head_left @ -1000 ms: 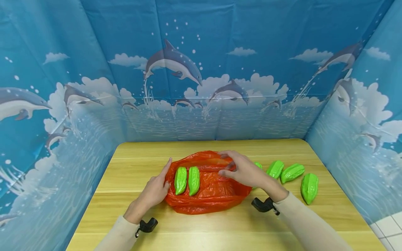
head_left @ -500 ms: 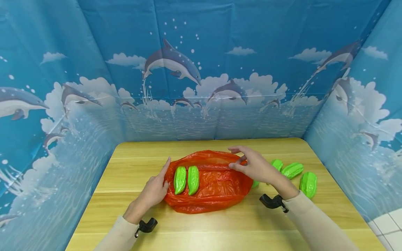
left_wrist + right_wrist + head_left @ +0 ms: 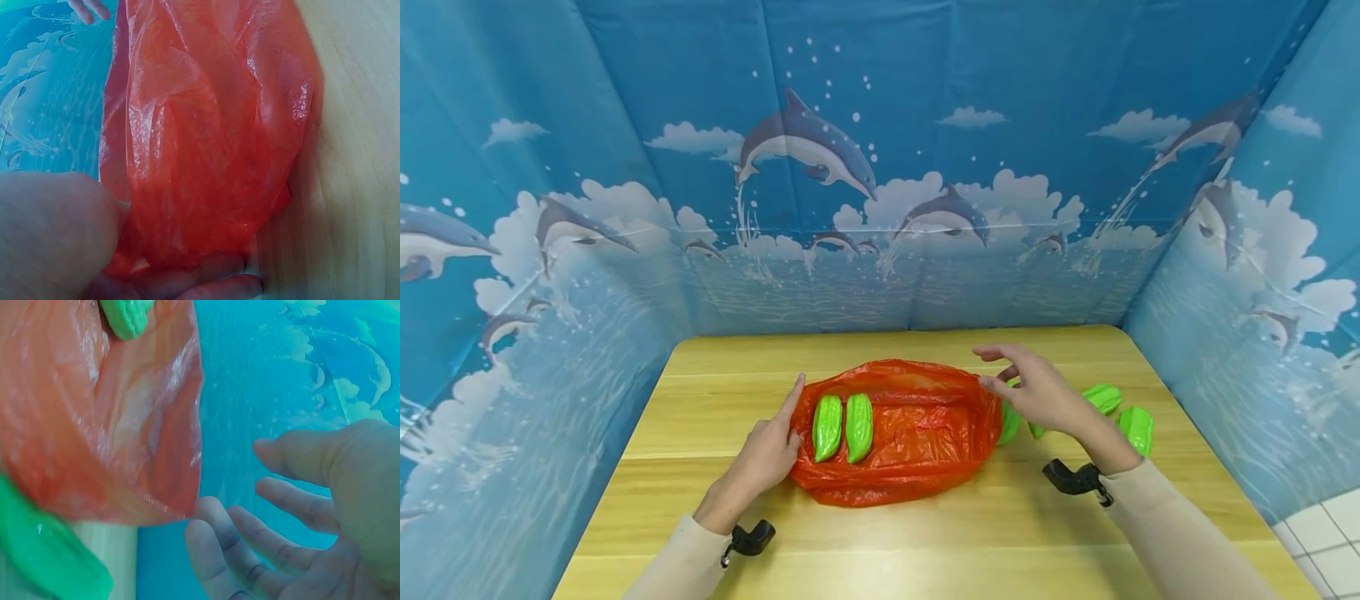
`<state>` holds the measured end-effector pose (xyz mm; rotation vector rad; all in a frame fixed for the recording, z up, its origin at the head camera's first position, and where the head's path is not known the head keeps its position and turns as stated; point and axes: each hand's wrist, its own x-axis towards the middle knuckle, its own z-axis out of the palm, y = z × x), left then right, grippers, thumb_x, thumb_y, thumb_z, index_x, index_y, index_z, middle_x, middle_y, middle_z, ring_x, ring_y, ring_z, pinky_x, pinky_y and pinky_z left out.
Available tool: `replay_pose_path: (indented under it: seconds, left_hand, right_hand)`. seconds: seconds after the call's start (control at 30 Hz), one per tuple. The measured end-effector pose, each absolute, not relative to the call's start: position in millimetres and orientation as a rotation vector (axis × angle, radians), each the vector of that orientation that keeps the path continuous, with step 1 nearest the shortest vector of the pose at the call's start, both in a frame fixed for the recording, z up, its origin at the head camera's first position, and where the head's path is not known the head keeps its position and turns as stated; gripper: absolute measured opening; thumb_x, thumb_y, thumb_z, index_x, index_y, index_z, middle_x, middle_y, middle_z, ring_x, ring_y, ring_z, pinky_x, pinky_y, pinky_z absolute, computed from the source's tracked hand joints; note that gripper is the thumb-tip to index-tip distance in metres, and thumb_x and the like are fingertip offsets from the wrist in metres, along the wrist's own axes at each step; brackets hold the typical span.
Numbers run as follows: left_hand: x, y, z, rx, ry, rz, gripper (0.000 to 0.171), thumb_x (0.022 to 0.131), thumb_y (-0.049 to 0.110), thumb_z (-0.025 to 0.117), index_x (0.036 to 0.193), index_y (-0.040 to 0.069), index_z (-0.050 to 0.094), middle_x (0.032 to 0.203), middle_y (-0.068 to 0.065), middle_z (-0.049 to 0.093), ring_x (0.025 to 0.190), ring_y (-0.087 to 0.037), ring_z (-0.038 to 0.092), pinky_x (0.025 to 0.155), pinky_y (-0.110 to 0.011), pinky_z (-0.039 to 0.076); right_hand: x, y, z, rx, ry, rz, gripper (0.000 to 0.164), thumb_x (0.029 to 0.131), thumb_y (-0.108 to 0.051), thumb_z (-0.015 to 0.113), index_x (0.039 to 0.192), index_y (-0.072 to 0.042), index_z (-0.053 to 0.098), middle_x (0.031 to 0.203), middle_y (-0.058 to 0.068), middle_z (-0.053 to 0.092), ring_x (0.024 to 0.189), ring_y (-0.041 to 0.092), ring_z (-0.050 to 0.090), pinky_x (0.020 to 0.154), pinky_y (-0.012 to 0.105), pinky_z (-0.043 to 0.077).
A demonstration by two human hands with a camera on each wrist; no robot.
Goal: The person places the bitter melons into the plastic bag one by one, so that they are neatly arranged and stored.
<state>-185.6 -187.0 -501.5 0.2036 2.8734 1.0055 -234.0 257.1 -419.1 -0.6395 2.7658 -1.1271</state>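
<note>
A red plastic bag (image 3: 925, 437) lies spread with its mouth up on the wooden table. Inside, at its left end, two glossy green ridged fruits like bitter melons (image 3: 827, 429) sit side by side. My left hand (image 3: 762, 458) holds the bag's left rim, index finger stretched along it; the left wrist view has the red film between thumb and fingers. Beyond the right rim hovers my right hand (image 3: 1037, 396), fingers apart and loosely bent, holding nothing. In the right wrist view those fingers (image 3: 209, 559) are near the bag's edge, and a green melon (image 3: 53, 550) lies beside it.
Several more green melons (image 3: 1137, 429) lie on the table (image 3: 925, 554) right of the bag, some partly behind my right hand and forearm. A blue dolphin-printed curtain (image 3: 887, 275) borders the table at the back and sides.
My right hand has moved right, from above the bag to outside its right rim, covering some of the melons there. The left hand keeps its place at the left rim.
</note>
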Motion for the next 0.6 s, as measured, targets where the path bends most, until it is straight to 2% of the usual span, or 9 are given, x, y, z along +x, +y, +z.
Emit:
replay_pose_path:
  seconds: [0.17,0.4,0.6]
  left_hand:
    - [-185.9,-187.4,-502.0,0.198,2.878,0.994,0.102,0.112,-0.003,0.063,0.189,0.033,0.005,0.058,-0.002,0.051,0.046,-0.015,0.045,0.049,-0.026,0.040]
    - [-185.9,-186.4,-501.9,0.185,2.878,0.986,0.101,0.113,-0.002,0.062,0.189,0.031,0.005,0.059,-0.003,0.053,0.047,-0.015,0.046,0.050,-0.028,0.041]
    - [-185.4,-185.5,-501.4,0.192,2.881,0.998,0.100,0.113,-0.003,0.062,0.189,0.028,0.007,0.058,-0.002,0.052,0.046,-0.015,0.045,0.049,-0.027,0.040]
  right_hand:
    - [-233.8,269.5,-421.4,-0.610,2.789,-1.129,0.051,0.118,-0.017,0.071,0.165,-0.004,0.060,0.165,0.027,0.063,0.117,0.036,0.078,0.086,0.040,0.067]
    - [-237.4,284.8,-431.0,-0.537,2.801,-1.108,0.049,0.118,-0.018,0.072,0.163,-0.003,0.062,0.162,0.027,0.066,0.113,0.033,0.077,0.082,0.031,0.066]
    - [-242.0,294.6,-446.8,-0.469,2.805,-1.074,0.050,0.118,-0.021,0.072,0.162,0.000,0.062,0.157,0.032,0.066,0.104,0.033,0.080,0.080,0.038,0.066]
